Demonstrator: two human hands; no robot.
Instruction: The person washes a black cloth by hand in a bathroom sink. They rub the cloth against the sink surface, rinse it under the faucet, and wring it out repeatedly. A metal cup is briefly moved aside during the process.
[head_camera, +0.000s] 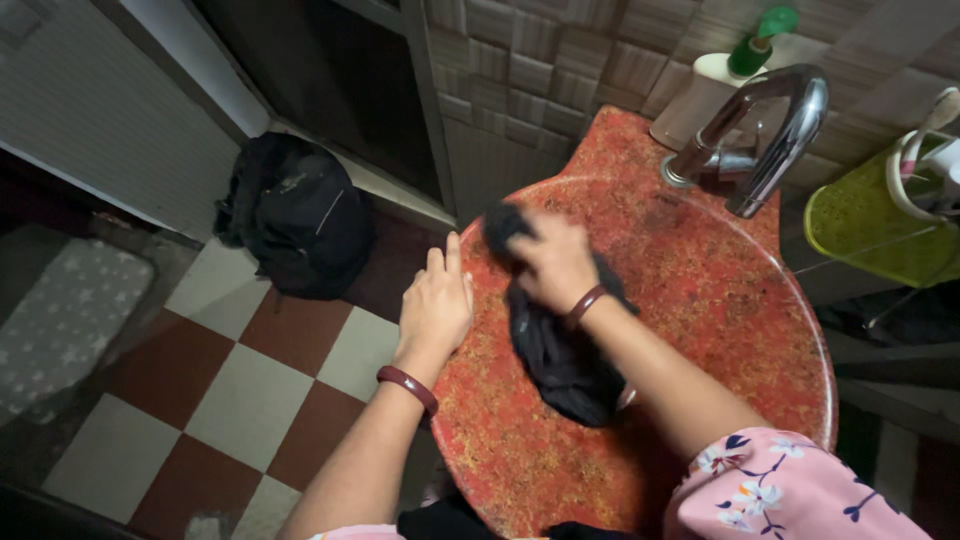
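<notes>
Head view: right hand (553, 262) closed over a dark cloth (560, 350), pressing it onto the red speckled basin (700, 300) near its rim. Left hand (436, 305) flat, fingers open, holding nothing, braced on the rim. Wiping appears underway; the next stroke likely calls for steady pressure toward the tap (775, 130).

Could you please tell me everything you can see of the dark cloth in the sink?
The dark cloth is black or near black, soft and crumpled, with no print or seam that I can make out. It lies bunched over the left inner slope of the red speckled sink, trailing from near the rim down towards the middle. The right hand presses on its upper end, covering part of it. The left hand rests on the sink rim beside it, not touching it. Whether it is wet I cannot tell.
</notes>
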